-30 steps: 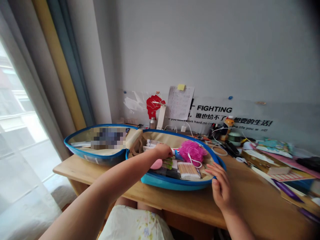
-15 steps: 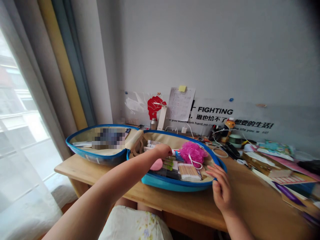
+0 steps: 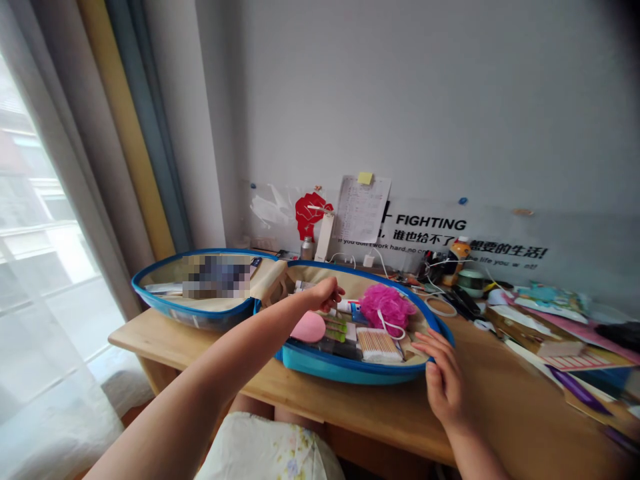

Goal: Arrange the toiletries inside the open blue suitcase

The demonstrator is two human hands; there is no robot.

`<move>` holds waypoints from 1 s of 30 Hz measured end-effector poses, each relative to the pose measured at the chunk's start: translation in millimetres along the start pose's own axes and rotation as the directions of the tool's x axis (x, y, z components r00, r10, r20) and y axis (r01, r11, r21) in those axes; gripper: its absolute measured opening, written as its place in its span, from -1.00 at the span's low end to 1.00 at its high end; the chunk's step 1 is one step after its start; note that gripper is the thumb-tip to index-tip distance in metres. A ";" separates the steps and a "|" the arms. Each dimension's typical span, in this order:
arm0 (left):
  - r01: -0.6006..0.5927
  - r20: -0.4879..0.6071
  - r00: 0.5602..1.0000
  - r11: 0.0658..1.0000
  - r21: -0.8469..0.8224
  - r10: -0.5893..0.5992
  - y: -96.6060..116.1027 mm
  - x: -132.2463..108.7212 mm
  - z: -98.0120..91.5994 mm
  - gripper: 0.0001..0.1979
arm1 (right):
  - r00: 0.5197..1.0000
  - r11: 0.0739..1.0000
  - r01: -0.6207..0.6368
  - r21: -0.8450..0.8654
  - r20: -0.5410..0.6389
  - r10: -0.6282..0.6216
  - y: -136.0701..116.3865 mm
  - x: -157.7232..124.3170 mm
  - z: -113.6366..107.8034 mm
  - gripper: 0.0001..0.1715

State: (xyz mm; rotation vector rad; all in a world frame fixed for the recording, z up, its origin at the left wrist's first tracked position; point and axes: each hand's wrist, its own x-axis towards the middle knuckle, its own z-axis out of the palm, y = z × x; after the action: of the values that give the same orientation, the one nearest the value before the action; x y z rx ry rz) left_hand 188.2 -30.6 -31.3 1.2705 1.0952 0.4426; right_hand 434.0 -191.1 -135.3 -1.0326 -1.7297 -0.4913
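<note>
An open blue case (image 3: 345, 371) with a beige lining stands on the wooden table. My left hand (image 3: 329, 294) is over its right half, fingers curled together; whatever they may hold is hidden. Close to the fingertips lie a white, red and blue tube (image 3: 354, 309) and some green-ended items (image 3: 336, 328). Below my left wrist is a pink oval object (image 3: 308, 327). A pink bath puff (image 3: 386, 309) with a white cord and a pack of cotton swabs (image 3: 379, 345) fill the right side. My right hand (image 3: 442, 368) rests on the case's right rim, fingers stretched out.
Folded back to the left is the case's other half (image 3: 195, 319), its contents partly blurred. Cables, a bottle (image 3: 459, 249), a green-lidded jar (image 3: 471, 281), packets and papers crowd the right of the table (image 3: 505, 407). Behind, a silver bottle (image 3: 307, 248) stands by the wall.
My left hand has lifted slightly and shifted a little left, showing more of the pink oval object and the tube. My right hand stays on the rim.
</note>
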 end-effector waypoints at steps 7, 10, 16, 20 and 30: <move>-0.078 -0.010 0.997 0.996 -0.040 0.078 -1.7 0.4 2.1 -0.95 | 1.000 1.000 0.010 0.005 0.007 -0.010 0.9 -0.8 0.5 -0.64; -0.125 -0.019 0.992 0.992 -0.017 0.125 -4.8 1.9 2.0 -0.95 | 1.000 1.000 0.004 0.007 0.008 -0.004 0.4 0.0 -0.2 -0.64; -0.104 0.018 0.994 0.993 0.046 0.103 -8.6 6.2 -1.5 -0.81 | 1.000 1.000 0.014 -0.004 0.008 -0.014 -0.1 1.0 -0.6 -0.63; -0.115 0.003 0.993 0.981 0.156 0.115 -11.6 11.4 -4.8 -0.66 | 1.000 1.000 -0.007 0.011 -0.001 0.007 1.0 -0.3 0.4 -0.63; -0.350 0.092 0.917 0.675 0.650 0.388 -25.8 22.3 -3.2 -0.71 | 1.000 1.000 0.017 -0.004 0.001 -0.017 -0.9 1.3 -0.3 -0.62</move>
State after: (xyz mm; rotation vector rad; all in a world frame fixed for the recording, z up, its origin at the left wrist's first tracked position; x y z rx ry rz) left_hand 188.4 -19.0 -63.5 2.1524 1.0728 0.4031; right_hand 433.3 -191.3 -133.8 -1.0222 -1.7405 -0.5050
